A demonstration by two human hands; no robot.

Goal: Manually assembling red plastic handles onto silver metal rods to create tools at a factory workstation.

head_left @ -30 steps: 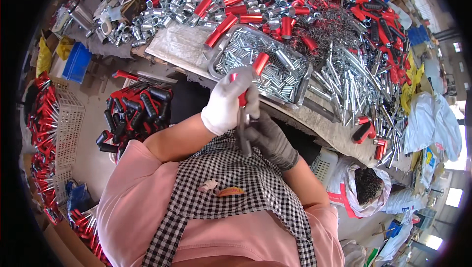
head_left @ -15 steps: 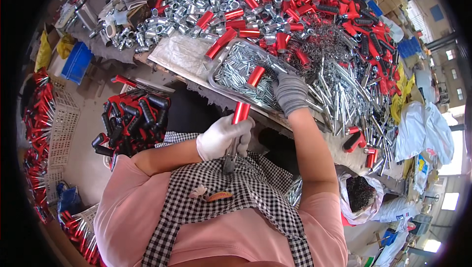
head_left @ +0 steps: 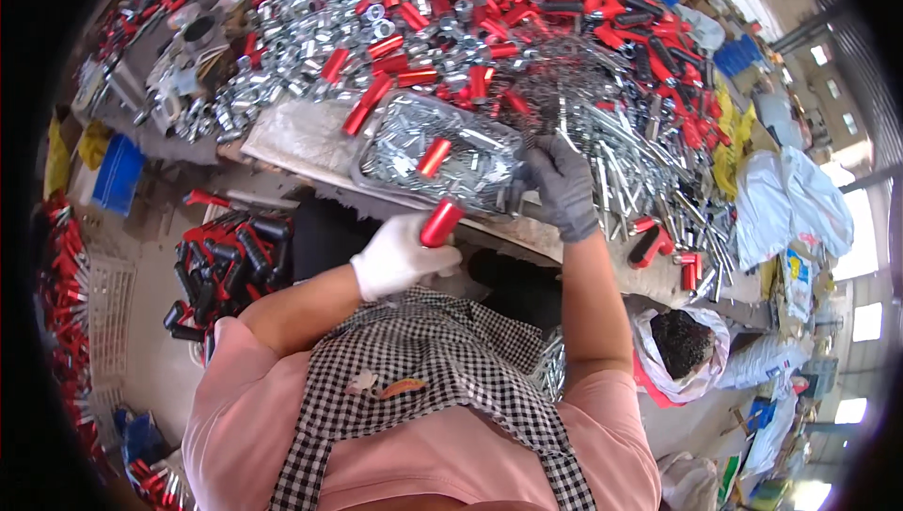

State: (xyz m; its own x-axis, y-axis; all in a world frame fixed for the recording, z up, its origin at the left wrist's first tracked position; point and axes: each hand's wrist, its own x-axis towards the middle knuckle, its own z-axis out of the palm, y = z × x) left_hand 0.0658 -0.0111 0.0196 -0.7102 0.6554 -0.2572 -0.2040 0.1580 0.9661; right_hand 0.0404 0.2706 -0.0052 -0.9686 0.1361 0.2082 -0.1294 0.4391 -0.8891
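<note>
One red tube (head_left: 441,222) gripped, white sacks (head_left: 793,210) right

The left hand (head_left: 400,257) grips a red tube (head_left: 441,222); the right hand (head_left: 562,187) reaches into metal rods (head_left: 621,172).

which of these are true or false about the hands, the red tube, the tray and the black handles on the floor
1. The left hand wears a white glove: true.
2. The left hand holds a blue tube: false, it holds a red tube.
3. The right hand is in a grey glove beside the metal tray: true.
4. The tray holds only fabric: false, it holds silver metal pieces and one red tube.
5. Black handles lie heaped at the person's right: false, at their left.
</note>
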